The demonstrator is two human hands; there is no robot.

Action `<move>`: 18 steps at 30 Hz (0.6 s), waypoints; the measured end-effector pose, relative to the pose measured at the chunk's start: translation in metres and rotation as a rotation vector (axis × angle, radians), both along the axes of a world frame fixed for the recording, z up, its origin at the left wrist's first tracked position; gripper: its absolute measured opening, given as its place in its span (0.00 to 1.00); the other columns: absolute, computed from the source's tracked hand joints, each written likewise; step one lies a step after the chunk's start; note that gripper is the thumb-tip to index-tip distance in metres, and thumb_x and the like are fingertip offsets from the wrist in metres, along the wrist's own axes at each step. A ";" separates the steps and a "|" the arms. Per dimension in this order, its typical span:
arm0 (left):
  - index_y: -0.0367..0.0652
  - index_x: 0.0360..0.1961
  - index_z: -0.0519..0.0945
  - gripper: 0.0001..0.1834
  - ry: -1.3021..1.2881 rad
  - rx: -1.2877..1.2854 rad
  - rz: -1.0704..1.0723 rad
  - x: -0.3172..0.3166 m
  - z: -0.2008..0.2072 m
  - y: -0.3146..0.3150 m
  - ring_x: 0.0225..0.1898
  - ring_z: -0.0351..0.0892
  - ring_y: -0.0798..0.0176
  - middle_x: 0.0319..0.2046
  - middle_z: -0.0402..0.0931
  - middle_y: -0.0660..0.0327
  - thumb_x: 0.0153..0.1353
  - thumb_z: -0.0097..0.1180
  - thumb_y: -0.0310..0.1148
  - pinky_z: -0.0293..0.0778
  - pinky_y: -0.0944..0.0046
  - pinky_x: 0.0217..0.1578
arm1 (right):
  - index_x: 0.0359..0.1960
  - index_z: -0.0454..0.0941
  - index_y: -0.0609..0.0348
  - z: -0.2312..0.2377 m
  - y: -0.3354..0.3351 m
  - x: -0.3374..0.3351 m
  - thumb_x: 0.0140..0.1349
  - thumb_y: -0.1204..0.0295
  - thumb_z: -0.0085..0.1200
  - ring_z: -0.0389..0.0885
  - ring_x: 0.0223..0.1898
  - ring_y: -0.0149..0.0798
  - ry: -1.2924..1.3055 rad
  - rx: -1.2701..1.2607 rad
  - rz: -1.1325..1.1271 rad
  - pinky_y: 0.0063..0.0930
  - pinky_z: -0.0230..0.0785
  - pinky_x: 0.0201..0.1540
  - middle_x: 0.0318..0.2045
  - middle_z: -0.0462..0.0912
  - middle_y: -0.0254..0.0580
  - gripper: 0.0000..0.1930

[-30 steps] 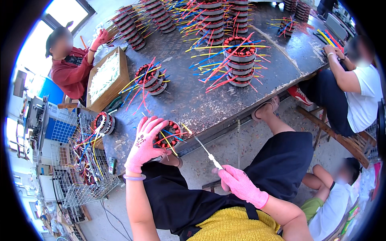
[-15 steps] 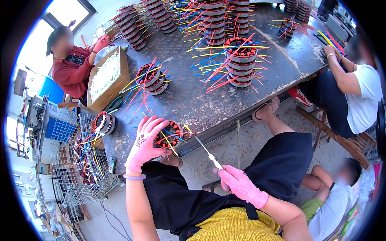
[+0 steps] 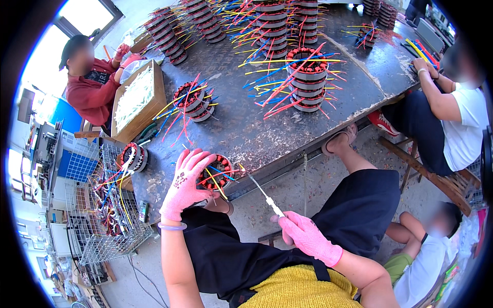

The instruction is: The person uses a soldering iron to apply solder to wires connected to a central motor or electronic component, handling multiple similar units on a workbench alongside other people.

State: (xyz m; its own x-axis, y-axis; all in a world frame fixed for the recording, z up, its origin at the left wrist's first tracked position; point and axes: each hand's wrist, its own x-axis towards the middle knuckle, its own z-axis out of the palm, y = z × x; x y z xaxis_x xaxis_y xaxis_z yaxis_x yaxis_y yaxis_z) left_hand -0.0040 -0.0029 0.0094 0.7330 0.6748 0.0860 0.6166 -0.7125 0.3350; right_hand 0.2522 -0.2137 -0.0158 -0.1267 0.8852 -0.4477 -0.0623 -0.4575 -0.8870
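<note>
In a pink glove, my left hand is wrapped round a motor stator at the table's near edge. The stator has red-and-black windings, with red, yellow and blue wire leads poking out. My right hand, also gloved in pink, is closed on a slim tool with a thin metal shaft and a pale collar. Its shaft points up and left toward the stator; the tip is close to a short yellow lead, and I cannot tell whether they touch. My fingers hide the tool's handle.
Stacked stators with splayed leads stand on the dark table, with a shorter stack and a single stator nearer. A cardboard box holds pale strips. A wire basket is at left. Other people sit around.
The tool's tip has shifted slightly beside the yellow lead. Both my hands are almost where they were. The person at the far left has moved their hands.
</note>
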 end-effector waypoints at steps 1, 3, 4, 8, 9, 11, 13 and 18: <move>0.47 0.63 0.73 0.53 0.001 0.000 0.000 0.000 0.000 0.000 0.71 0.58 0.50 0.63 0.70 0.56 0.27 0.78 0.39 0.46 0.45 0.74 | 0.51 0.76 0.62 0.000 0.000 0.000 0.75 0.62 0.41 0.75 0.22 0.33 -0.001 0.010 0.003 0.31 0.70 0.30 0.20 0.73 0.39 0.17; 0.48 0.63 0.73 0.53 0.004 0.000 0.001 0.000 0.001 0.000 0.71 0.58 0.50 0.63 0.70 0.57 0.27 0.78 0.39 0.46 0.46 0.74 | 0.52 0.76 0.62 -0.001 0.000 0.000 0.75 0.63 0.40 0.75 0.22 0.33 -0.001 0.020 0.008 0.31 0.70 0.30 0.20 0.73 0.39 0.17; 0.48 0.64 0.73 0.53 0.007 0.001 0.001 0.000 0.001 0.000 0.71 0.59 0.50 0.63 0.70 0.57 0.27 0.78 0.39 0.46 0.46 0.74 | 0.52 0.76 0.62 -0.001 0.000 0.000 0.75 0.63 0.40 0.75 0.22 0.33 0.000 0.019 0.011 0.31 0.70 0.30 0.20 0.73 0.39 0.17; 0.48 0.64 0.73 0.53 0.003 0.001 -0.003 0.000 0.000 0.000 0.71 0.59 0.50 0.63 0.70 0.57 0.27 0.78 0.39 0.46 0.46 0.75 | 0.52 0.76 0.63 0.001 0.001 0.002 0.75 0.64 0.40 0.74 0.21 0.33 -0.044 -0.023 0.026 0.30 0.70 0.30 0.20 0.72 0.39 0.17; 0.48 0.64 0.73 0.53 0.000 0.001 -0.003 0.000 0.000 0.000 0.71 0.59 0.50 0.63 0.70 0.57 0.27 0.78 0.39 0.46 0.46 0.75 | 0.51 0.76 0.63 0.001 0.001 0.001 0.75 0.63 0.40 0.74 0.21 0.33 -0.035 -0.016 0.018 0.30 0.70 0.30 0.20 0.72 0.39 0.17; 0.48 0.64 0.73 0.53 0.002 -0.001 -0.002 -0.001 0.000 0.000 0.71 0.59 0.50 0.63 0.70 0.57 0.27 0.78 0.39 0.45 0.46 0.75 | 0.51 0.76 0.63 0.001 0.000 0.000 0.75 0.63 0.40 0.74 0.20 0.33 -0.018 -0.002 0.001 0.30 0.70 0.30 0.19 0.72 0.39 0.17; 0.48 0.63 0.73 0.53 0.000 -0.003 -0.001 0.000 0.000 0.000 0.71 0.59 0.50 0.63 0.70 0.57 0.27 0.78 0.39 0.45 0.46 0.75 | 0.51 0.76 0.63 -0.003 -0.001 -0.001 0.75 0.63 0.40 0.74 0.20 0.32 0.031 -0.016 -0.009 0.30 0.70 0.30 0.19 0.72 0.38 0.17; 0.48 0.63 0.73 0.53 0.001 -0.007 0.004 0.000 0.000 0.000 0.71 0.59 0.49 0.63 0.70 0.57 0.26 0.77 0.38 0.45 0.46 0.75 | 0.51 0.75 0.63 -0.001 0.001 -0.001 0.75 0.64 0.40 0.74 0.20 0.32 0.017 0.006 0.011 0.29 0.71 0.31 0.20 0.72 0.38 0.16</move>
